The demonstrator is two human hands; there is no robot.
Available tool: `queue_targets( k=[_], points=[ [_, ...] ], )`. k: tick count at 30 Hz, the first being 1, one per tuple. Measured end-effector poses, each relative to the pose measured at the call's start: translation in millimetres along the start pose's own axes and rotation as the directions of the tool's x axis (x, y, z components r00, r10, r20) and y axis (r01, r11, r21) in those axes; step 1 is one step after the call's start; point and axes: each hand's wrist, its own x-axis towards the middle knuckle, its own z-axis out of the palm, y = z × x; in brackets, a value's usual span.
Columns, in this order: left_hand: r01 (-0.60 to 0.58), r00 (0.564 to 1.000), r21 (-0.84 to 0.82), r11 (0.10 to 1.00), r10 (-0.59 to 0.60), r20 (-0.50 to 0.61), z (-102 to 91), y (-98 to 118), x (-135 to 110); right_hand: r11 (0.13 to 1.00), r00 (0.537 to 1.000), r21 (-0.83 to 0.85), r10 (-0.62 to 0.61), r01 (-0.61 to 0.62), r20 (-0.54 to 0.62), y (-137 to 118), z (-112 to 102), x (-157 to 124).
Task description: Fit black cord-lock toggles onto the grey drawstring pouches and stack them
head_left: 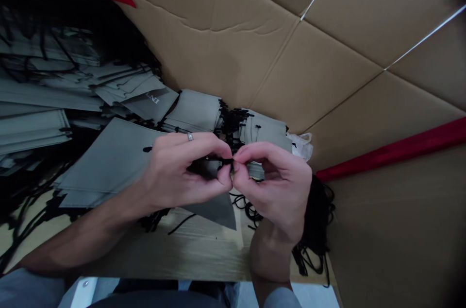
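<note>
Both hands meet above a grey paper bag (112, 162) lying on a wooden table (189, 249). My left hand (182, 172), with a ring on one finger, pinches a thin black cord (224, 160) at its fingertips. My right hand (276, 181) pinches the same cord from the other side, fingertips nearly touching the left ones. The cord runs to the bag's upper edge, partly hidden by the fingers.
Stacks of flat grey bags (43, 99) fill the left and a smaller stack (265, 130) sits behind the hands. Loose black cords (313, 220) lie at the right. Cardboard sheets (291, 45) and a red strip (393, 152) stand behind.
</note>
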Motion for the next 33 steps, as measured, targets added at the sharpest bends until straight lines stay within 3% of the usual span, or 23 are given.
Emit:
queue_targets(
  k=[5, 8, 12, 17, 21, 23, 26, 29, 33],
  points=[
    [0.070, 0.996, -0.115, 0.991, -0.064, 0.056, -3.7, -1, 7, 0.999, 1.000, 0.031, 0.009, -0.010, 0.006, 2, -3, 1],
    [0.166, 0.977, -0.183, 0.969, -0.137, 0.162, -11.5, -5, 14, 0.999, 1.000, 0.052, 0.017, -0.016, -0.021, 2, -7, 4],
    [0.258, 0.907, -0.213, 0.942, -0.161, 0.389, -22.4, -14, 20, 0.997, 0.998, 0.067, 0.049, -0.047, -0.027, 0, -12, 5],
    [0.318, 0.836, -0.267, 0.910, -0.136, 0.532, -27.5, -21, 21, 0.991, 0.995, 0.098, 0.095, -0.095, 0.002, 1, -17, 5],
    [0.409, 0.753, -0.265, 0.873, -0.158, 0.639, -27.9, -21, 21, 0.987, 0.984, 0.151, 0.035, -0.062, 0.172, 6, -21, 5],
    [0.426, 0.731, -0.260, 0.867, -0.160, 0.663, -28.1, -21, 22, 0.988, 0.968, 0.152, -0.010, -0.029, 0.252, 10, -21, 7],
    [0.401, 0.735, -0.278, 0.873, -0.125, 0.666, -28.8, -20, 24, 0.991, 0.955, 0.135, -0.059, 0.020, 0.290, 16, -22, 10],
    [0.369, 0.754, -0.339, 0.866, -0.065, 0.654, -28.4, -19, 24, 0.973, 0.951, 0.229, -0.062, -0.010, 0.304, 23, -23, 11],
    [0.398, 0.777, -0.547, 0.736, 0.046, 0.628, -24.0, -16, 20, 0.887, 0.946, 0.456, -0.090, -0.065, 0.311, 32, -21, 10]
  ],
)
